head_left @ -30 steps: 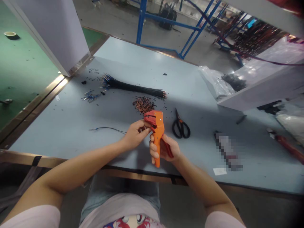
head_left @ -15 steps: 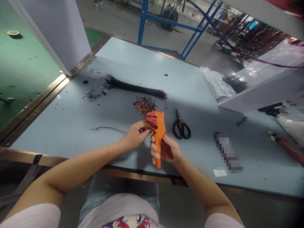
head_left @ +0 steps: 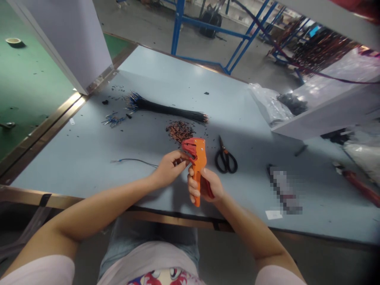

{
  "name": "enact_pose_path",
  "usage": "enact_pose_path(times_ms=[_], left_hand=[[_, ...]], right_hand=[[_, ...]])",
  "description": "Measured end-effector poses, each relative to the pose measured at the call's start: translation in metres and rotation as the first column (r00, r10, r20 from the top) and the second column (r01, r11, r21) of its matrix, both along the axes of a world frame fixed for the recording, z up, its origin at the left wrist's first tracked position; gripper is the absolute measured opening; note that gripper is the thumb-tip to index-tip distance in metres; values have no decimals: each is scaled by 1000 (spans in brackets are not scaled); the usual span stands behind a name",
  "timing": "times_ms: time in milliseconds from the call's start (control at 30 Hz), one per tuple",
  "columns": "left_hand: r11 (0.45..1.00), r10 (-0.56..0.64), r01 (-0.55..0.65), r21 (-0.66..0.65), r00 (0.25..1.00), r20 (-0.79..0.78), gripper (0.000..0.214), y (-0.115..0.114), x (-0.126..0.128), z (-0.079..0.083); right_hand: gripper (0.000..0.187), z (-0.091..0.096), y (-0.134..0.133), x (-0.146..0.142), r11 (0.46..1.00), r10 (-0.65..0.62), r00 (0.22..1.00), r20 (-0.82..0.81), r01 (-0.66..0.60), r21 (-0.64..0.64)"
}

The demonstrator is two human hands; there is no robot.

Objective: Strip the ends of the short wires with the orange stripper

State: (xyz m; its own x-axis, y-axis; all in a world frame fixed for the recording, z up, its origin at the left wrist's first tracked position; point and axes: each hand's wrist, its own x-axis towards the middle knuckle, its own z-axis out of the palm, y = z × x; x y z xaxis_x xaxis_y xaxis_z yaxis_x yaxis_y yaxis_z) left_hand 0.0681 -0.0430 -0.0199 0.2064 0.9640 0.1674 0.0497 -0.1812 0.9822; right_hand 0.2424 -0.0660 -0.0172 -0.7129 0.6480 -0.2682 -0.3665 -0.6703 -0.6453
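A: Near edge first?
B: White slip [head_left: 273,214] on the blue table [head_left: 97,150], pixelated object [head_left: 284,190] just beyond.
A: Hands?
B: Right hand [head_left: 212,184] wrapped round the orange tool [head_left: 199,158], held upright over the table, front middle. Left hand [head_left: 170,170], fingers bunched at its red head; can't tell what they pinch.
A: Around those?
B: Black wire [head_left: 136,160] runs in under the left hand. Scissors [head_left: 226,160] lie right of the tool, apart.
A: Further?
B: Pile of copper-and-black scraps [head_left: 179,131], near edge partly blocked by the tool's head. Behind it, long black wire bundle [head_left: 170,109]; loose blue-tipped bits [head_left: 113,119] left.
A: Containers?
B: Clear plastic bag [head_left: 268,103], far right. Dark stuff [head_left: 292,103] there; inside or behind, can't tell. White panel [head_left: 323,107] hides its lower part.
A: Back?
B: Blue metal frame [head_left: 213,29], beyond the table.
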Motion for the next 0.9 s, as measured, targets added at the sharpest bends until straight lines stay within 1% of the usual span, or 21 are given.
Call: enact_pose_path(times_ms=[167,300,633,900], left_hand=[[1000,10,-9,21,1000,-13,15,0,0,-1],[999,31,-31,12,999,21,14,0,0,-2],[1000,6,-6,25,1000,9,15,0,0,0],[1000,0,-1,15,1000,24,14,0,1,0]], right_hand=[[31,-1,2,1,1000,20,999,-36,-21,-16],[31,-3,2,3,998,46,997,-69,-49,-36],[27,-1,1,2,998,60,988,-145,-63,-19],[30,0,0,0,998,37,995,-92,-42,-44]])
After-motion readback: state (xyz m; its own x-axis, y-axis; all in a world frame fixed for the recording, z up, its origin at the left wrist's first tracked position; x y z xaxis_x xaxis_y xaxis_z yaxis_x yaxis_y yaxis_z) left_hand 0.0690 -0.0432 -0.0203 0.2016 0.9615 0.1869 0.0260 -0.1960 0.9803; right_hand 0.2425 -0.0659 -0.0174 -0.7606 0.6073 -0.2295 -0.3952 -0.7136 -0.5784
